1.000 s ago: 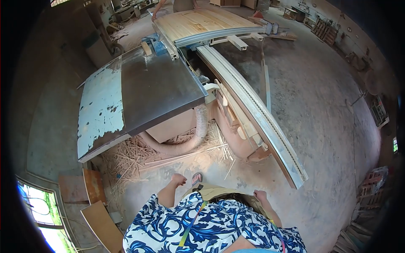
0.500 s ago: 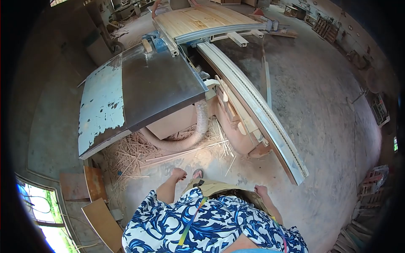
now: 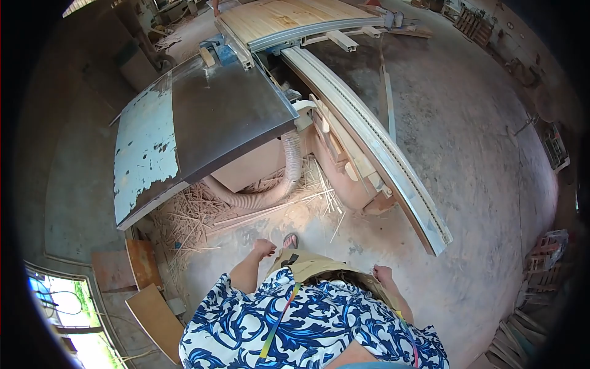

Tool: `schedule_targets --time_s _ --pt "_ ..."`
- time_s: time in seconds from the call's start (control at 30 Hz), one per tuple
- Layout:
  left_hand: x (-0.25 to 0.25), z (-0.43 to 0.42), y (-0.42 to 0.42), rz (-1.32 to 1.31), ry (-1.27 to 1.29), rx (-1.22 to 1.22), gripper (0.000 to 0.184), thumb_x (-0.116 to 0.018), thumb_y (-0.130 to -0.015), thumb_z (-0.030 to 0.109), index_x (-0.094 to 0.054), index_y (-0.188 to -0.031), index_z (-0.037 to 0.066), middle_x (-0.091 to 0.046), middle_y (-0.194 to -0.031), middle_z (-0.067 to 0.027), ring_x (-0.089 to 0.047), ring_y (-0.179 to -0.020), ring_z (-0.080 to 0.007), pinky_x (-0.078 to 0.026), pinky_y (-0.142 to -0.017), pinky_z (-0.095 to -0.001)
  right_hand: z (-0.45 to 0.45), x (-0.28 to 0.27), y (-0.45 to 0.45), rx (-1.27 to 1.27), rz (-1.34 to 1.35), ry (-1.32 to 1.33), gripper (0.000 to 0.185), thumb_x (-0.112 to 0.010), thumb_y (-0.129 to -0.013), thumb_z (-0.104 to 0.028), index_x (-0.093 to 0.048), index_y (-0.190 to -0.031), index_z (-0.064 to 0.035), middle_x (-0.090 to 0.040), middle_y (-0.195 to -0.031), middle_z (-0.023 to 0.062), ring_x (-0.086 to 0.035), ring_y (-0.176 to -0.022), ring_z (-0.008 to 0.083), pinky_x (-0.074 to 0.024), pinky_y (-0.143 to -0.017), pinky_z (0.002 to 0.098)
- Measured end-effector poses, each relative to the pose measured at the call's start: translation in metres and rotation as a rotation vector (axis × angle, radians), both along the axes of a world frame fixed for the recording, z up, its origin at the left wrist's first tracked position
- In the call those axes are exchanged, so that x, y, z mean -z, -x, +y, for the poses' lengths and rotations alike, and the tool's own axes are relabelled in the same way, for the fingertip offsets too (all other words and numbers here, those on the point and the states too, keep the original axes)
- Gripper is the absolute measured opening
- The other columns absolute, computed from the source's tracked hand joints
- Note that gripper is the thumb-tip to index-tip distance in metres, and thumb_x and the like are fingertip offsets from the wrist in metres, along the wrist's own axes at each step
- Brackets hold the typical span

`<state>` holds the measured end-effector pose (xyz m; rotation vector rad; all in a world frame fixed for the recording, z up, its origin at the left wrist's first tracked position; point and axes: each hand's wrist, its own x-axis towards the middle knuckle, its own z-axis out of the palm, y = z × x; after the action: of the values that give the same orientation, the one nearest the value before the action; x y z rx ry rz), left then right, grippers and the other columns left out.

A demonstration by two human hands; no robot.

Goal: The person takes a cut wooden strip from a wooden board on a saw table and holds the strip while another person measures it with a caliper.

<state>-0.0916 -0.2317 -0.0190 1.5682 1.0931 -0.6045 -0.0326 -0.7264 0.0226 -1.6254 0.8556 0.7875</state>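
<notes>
My left hand [image 3: 264, 248] hangs beside the tan apron [image 3: 305, 264], its fingers curled in, with nothing seen in it. On the other side of the apron my right hand [image 3: 383, 272] is also curled, and no object shows in it. Neither hand touches the machine. Ahead stands a sliding table saw with a dark metal table [image 3: 230, 104] and a long pale sliding rail [image 3: 375, 144] along its right side. Wide wooden boards [image 3: 295, 19] lie across its far end.
A ribbed hose [image 3: 264, 198] loops under the table among heaped wood offcuts [image 3: 184, 212]. The rail's near end [image 3: 441, 245] juts out ahead on the right. Loose panels [image 3: 153, 320] lean at lower left. Another person's hand [image 3: 216, 11] is beside the far boards.
The saw and boards sit slightly higher and further left in view. The other person is now mostly out of frame. Both my hands stay low and curled.
</notes>
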Motion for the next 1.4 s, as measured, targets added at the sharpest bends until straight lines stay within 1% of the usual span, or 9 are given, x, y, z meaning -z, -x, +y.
schedule_targets --time_s 0.1,0.3,0.5,0.6,0.93,1.0,1.13,1.4 --pt "0.008 0.003 0.001 -0.014 0.007 -0.002 0.011 -0.067 -0.072 0.011 -0.066 -0.076 0.001 -0.066 -0.072 -0.008 -0.065 -0.06 -0.0179 -0.051 -0.048 -0.0288 -0.003 0.013 0.001 0.04 0.013 -0.032 0.019 -0.054 -0.082 -0.011 -0.05 -0.065 -0.0044 -0.044 -0.05 0.003 -0.041 -0.038 0.0138 -0.037 -0.034 0.0268" --pt "0.004 0.004 0.002 -0.017 0.003 0.005 0.009 -0.066 -0.072 0.011 -0.066 -0.074 0.002 -0.065 -0.071 -0.0077 -0.065 -0.06 -0.0174 -0.051 -0.048 -0.0283 -0.001 0.038 0.0 0.139 0.046 -0.098 0.019 -0.054 -0.082 -0.012 -0.05 -0.065 -0.0037 -0.044 -0.051 0.0037 -0.041 -0.038 0.0146 -0.0362 -0.034 0.027" --pt "0.012 0.007 0.007 -0.015 0.021 -0.012 0.007 -0.065 -0.073 0.01 -0.065 -0.072 0.003 -0.065 -0.069 -0.007 -0.064 -0.06 -0.0169 -0.05 -0.047 -0.028 0.008 0.024 -0.002 0.145 0.035 -0.098 0.02 -0.054 -0.083 -0.012 -0.05 -0.065 -0.0031 -0.044 -0.05 0.0038 -0.041 -0.038 0.0149 -0.0349 -0.034 0.027" --pt "0.006 0.007 0.008 -0.01 0.036 -0.023 0.006 -0.064 -0.073 0.009 -0.064 -0.072 0.003 -0.064 -0.069 -0.0068 -0.064 -0.06 -0.017 -0.05 -0.047 -0.028 0.011 0.02 -0.002 0.138 0.036 -0.095 0.02 -0.053 -0.083 -0.012 -0.05 -0.065 -0.003 -0.044 -0.05 0.0039 -0.041 -0.038 0.0149 -0.0343 -0.033 0.0269" --pt "0.005 0.009 0.007 -0.016 0.046 -0.045 0.007 -0.064 -0.074 0.009 -0.063 -0.07 0.004 -0.064 -0.067 -0.0068 -0.064 -0.06 -0.0178 -0.049 -0.046 -0.0281 0.015 0.025 0.0 0.11 0.031 -0.074 0.021 -0.053 -0.082 -0.012 -0.049 -0.064 -0.0029 -0.043 -0.05 0.0046 -0.04 -0.037 0.0153 -0.0314 -0.033 0.028" --pt "0.015 0.01 0.01 -0.004 0.043 -0.021 0.007 -0.064 -0.074 0.009 -0.063 -0.07 0.004 -0.064 -0.068 -0.0068 -0.065 -0.06 -0.0178 -0.049 -0.045 -0.0276 0.016 0.028 -0.008 0.105 0.001 -0.077 0.021 -0.053 -0.082 -0.011 -0.049 -0.064 -0.0027 -0.043 -0.05 0.0047 -0.04 -0.037 0.0154 -0.0311 -0.033 0.0281" --pt "0.013 0.008 0.006 0.0 0.055 -0.028 0.007 -0.064 -0.074 0.01 -0.064 -0.072 0.003 -0.065 -0.069 -0.0069 -0.065 -0.06 -0.0177 -0.048 -0.044 -0.0268 0.013 0.029 -0.008 0.114 0.033 -0.128 0.019 -0.053 -0.081 -0.01 -0.049 -0.064 -0.0024 -0.043 -0.05 0.0049 -0.039 -0.037 0.0155 -0.0306 -0.033 0.0283" --pt "0.018 0.007 0.003 0.006 0.037 -0.006 0.008 -0.064 -0.076 0.011 -0.065 -0.074 0.003 -0.065 -0.07 -0.007 -0.065 -0.06 -0.0168 -0.049 -0.044 -0.0268 0.014 0.018 -0.011 0.123 0.013 -0.111 0.017 -0.053 -0.079 -0.009 -0.049 -0.064 -0.0023 -0.043 -0.05 0.005 -0.04 -0.037 0.0155 -0.0305 -0.033 0.0282"
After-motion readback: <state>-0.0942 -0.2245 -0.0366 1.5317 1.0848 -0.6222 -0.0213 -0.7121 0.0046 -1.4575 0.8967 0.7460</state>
